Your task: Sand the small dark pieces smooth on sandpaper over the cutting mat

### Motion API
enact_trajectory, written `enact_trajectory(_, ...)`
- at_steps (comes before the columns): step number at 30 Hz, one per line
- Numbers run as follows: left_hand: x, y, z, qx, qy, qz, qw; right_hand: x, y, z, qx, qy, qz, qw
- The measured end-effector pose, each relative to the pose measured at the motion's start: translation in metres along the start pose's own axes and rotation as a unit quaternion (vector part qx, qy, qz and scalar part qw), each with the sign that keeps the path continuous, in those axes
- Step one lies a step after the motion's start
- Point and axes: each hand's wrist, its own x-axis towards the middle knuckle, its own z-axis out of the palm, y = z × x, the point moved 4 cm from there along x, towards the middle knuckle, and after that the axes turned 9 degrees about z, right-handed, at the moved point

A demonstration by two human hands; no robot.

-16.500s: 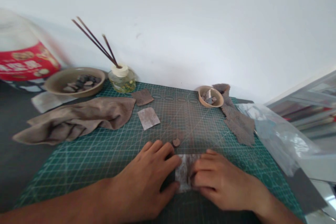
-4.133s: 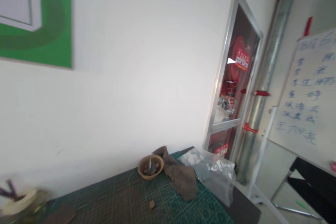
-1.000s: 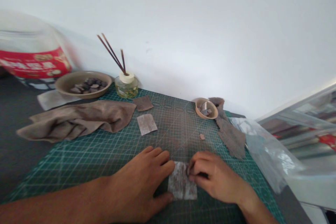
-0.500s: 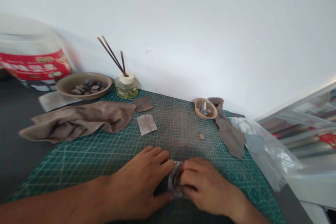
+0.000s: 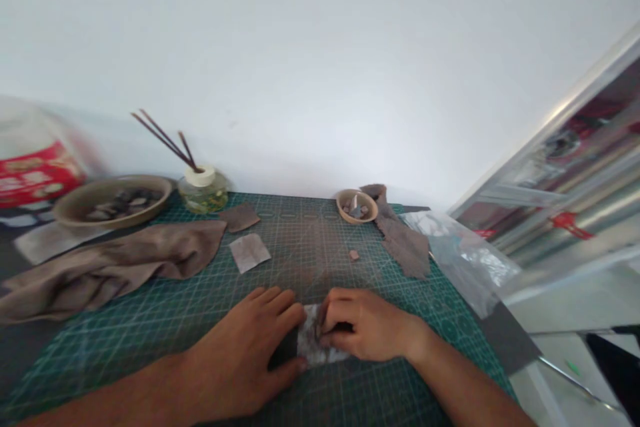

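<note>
A white wall (image 5: 320, 80) rises behind a green mat (image 5: 200, 300). A crumpled cloth (image 5: 125, 267) stretches over the mat's left edge, with a large bowl (image 5: 67, 208) of dark lumps (image 5: 123, 205) behind it. A clear bag (image 5: 465, 267) lies along the right edge.

The person's left hand (image 5: 255, 340) rests palm down, thumb and forefinger spread wide apart. The right hand (image 5: 367, 323) is narrower, its fingers curled in towards the left; blur and the hand itself hide the tips, so whether they pinch anything cannot be told.

Right of that hand and farther off lies a brown rag (image 5: 407, 247). A diffuser (image 5: 203, 195) stands just right of the large bowl.

The grey sheet (image 5: 306, 343) lies flat on the mat between the hands, and both are equally near: left thumb and forefinger at its left edge, right hand over its right part. With that side covered, its long axis cannot be judged.

Beyond are a small bowl (image 5: 359, 221) beside the rag, a pale square (image 5: 250, 253) nearer than a brown square (image 5: 241, 216), and a chip (image 5: 354, 255), closer to the right hand.
</note>
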Motion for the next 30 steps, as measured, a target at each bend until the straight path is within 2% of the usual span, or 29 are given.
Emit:
enact_trajectory(5,-0.003,-0.004,0.002,0.059,0.037,0.041,0.997,0.002,0.004,-0.004,0.005,0.035,-0.027,0.999)
enact_trajectory(9,-0.002,-0.012,0.005,0.085,0.066,0.058,0.992,0.006,0.006,-0.006,0.000,0.025,-0.030,0.999)
enact_trajectory(13,0.002,-0.008,0.003,0.083,0.052,0.047,0.994,0.006,0.006,-0.009,-0.008,0.020,-0.031,0.999)
enact_trajectory(19,0.004,0.009,-0.004,0.100,0.037,0.052,0.993,0.001,0.007,-0.005,-0.020,0.065,-0.029,0.997)
enact_trajectory(30,0.001,0.011,0.000,0.125,0.032,0.043,0.991,-0.004,-0.002,0.002,-0.013,0.091,-0.050,0.995)
